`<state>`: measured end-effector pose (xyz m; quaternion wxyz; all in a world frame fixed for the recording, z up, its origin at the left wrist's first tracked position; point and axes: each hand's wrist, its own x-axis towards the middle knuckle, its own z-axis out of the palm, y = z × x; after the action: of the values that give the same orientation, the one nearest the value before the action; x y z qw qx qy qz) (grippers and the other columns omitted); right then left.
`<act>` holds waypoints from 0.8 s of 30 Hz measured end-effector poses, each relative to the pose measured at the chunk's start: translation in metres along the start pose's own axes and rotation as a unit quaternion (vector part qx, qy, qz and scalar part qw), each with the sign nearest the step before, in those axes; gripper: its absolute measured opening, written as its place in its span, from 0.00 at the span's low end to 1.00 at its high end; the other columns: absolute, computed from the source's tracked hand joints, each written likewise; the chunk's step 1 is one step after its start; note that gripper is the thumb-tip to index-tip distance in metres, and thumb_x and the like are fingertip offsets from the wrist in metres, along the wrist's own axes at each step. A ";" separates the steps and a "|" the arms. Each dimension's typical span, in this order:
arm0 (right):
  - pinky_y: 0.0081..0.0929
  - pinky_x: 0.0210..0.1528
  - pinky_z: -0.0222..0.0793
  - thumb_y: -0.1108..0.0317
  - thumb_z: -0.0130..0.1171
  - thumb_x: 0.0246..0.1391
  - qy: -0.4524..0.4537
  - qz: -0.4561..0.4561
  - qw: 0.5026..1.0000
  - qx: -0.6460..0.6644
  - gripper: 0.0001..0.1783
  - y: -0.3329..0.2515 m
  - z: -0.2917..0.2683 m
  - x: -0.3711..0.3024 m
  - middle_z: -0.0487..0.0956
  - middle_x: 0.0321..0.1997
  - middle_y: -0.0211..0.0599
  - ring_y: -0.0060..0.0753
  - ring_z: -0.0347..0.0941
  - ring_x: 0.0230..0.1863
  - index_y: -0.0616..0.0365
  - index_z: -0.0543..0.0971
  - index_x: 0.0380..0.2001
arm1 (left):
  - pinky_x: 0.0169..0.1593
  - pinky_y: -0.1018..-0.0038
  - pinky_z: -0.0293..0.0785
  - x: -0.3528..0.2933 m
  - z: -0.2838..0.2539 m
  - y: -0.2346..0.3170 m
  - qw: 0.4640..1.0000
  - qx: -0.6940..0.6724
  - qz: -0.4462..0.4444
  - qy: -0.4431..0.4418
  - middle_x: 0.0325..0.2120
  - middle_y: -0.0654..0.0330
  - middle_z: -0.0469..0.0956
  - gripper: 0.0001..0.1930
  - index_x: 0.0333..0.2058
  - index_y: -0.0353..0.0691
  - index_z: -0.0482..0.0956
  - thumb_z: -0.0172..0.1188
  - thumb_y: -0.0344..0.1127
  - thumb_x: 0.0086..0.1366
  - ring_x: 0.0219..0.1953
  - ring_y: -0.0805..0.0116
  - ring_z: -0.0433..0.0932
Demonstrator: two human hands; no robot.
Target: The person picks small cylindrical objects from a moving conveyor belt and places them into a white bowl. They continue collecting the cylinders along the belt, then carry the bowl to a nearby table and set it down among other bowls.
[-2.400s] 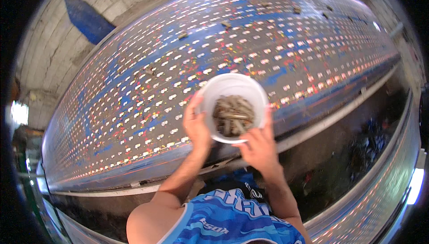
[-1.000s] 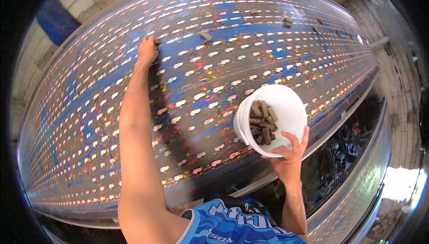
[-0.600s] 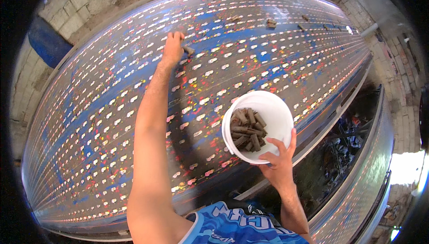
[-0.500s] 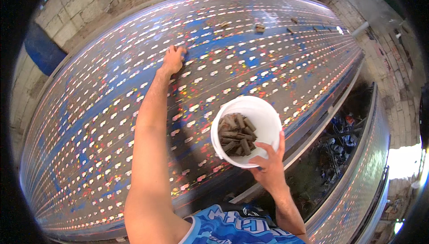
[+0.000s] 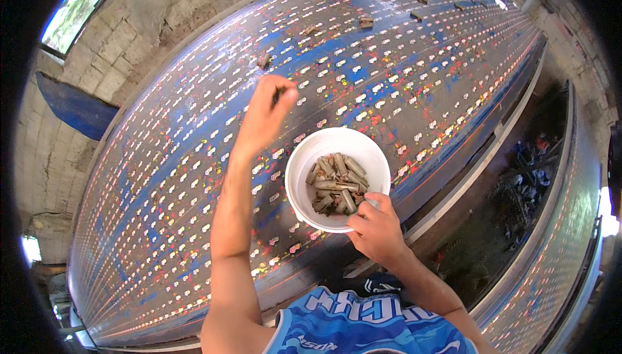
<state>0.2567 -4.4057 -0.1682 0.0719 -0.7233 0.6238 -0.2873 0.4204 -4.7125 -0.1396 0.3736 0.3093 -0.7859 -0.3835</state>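
Note:
My right hand (image 5: pixel 376 227) grips the near rim of a white plastic bucket (image 5: pixel 295 188), thumb inside and fingers outside. Short grey-brown stick-like pieces (image 5: pixel 337 185) lie heaped at its bottom; I cannot tell their exact kind. Up and to the left of the bucket, my left hand (image 5: pixel 267 113) hangs above a long dark table (image 5: pixel 194 179) covered in rows of small white marks with red, yellow and blue specks. Its fingers are bent with a gap to the thumb, and nothing shows in it. Just beyond it sits a small clump of similar pieces (image 5: pixel 264 61).
More small clumps (image 5: pixel 367 23) stand spaced along the table's far right part. A second, similar table (image 5: pixel 551 276) runs along the right, across a dark gap holding debris (image 5: pixel 528 179). Behind rises a block wall (image 5: pixel 123 36), with a blue sheet (image 5: pixel 74 104) at the left.
My left hand has drawn back from the far part of the table toward the bucket. A small clump now shows near where its fingers were. The view has shifted, and the bucket sits further left.

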 end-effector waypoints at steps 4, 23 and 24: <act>0.46 0.56 0.74 0.66 0.69 0.45 0.042 -0.080 0.996 0.003 0.08 0.024 -0.014 -0.006 0.74 0.35 0.31 0.43 0.70 0.46 0.50 0.78 0.25 | 0.69 0.53 0.67 -0.072 0.028 0.118 0.962 0.128 0.124 -0.209 0.55 0.50 0.77 0.24 0.58 0.42 0.77 0.70 0.44 0.68 0.63 0.44 0.72; 0.37 0.55 0.75 0.58 0.73 0.50 -0.005 -0.150 0.977 0.154 0.13 0.312 -0.196 -0.061 0.78 0.36 0.31 0.40 0.76 0.49 0.52 0.79 0.29 | 0.78 0.45 0.54 -0.027 0.349 0.227 0.973 0.070 -0.022 0.217 0.43 0.52 0.88 0.16 0.33 0.34 0.83 0.46 0.15 0.57 0.67 0.42 0.74; 0.38 0.54 0.74 0.57 0.73 0.50 0.017 -0.139 0.980 0.142 0.14 0.328 -0.202 -0.062 0.77 0.36 0.31 0.41 0.75 0.48 0.52 0.80 0.29 | 0.77 0.47 0.55 -0.007 0.361 0.226 0.978 0.057 -0.003 0.201 0.44 0.52 0.88 0.15 0.33 0.34 0.83 0.47 0.15 0.58 0.70 0.42 0.72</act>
<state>-0.1308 -4.3652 -0.1736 0.1230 -0.7805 0.4711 -0.3921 0.0817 -4.4568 -0.1079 0.5046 0.4034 -0.7141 -0.2697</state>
